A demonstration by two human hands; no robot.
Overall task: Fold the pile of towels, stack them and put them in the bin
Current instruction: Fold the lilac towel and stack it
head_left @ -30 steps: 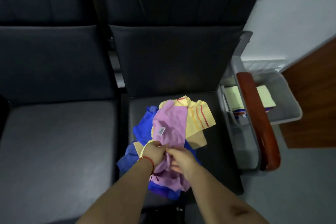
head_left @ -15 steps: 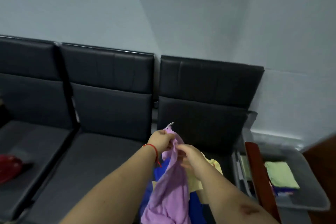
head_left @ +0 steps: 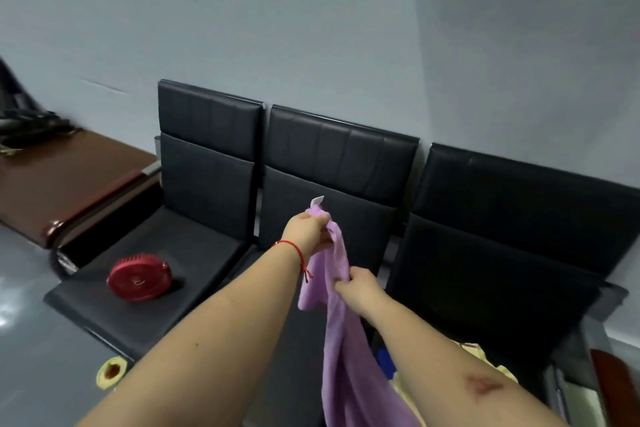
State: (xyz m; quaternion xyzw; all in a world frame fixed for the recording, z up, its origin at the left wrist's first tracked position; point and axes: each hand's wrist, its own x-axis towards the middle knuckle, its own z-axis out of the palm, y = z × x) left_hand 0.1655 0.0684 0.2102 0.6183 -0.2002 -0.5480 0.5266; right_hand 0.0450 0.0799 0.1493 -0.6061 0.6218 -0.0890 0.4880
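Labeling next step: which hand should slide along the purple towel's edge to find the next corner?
Probably right. The left hand already pinches the top corner of the towel by its tag; the right hand grips the edge lower down, free to slide.

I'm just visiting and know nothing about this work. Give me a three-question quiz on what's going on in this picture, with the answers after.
1. True or false: both hands grip the purple towel.
2. Which hand is higher on the towel? A) left hand B) right hand
3. Fill in: the red round fan lies on the ______ seat of the bench.

Key: 1. True. 2. A: the left hand pinches the top corner by the white tag. 3. Leftmost.
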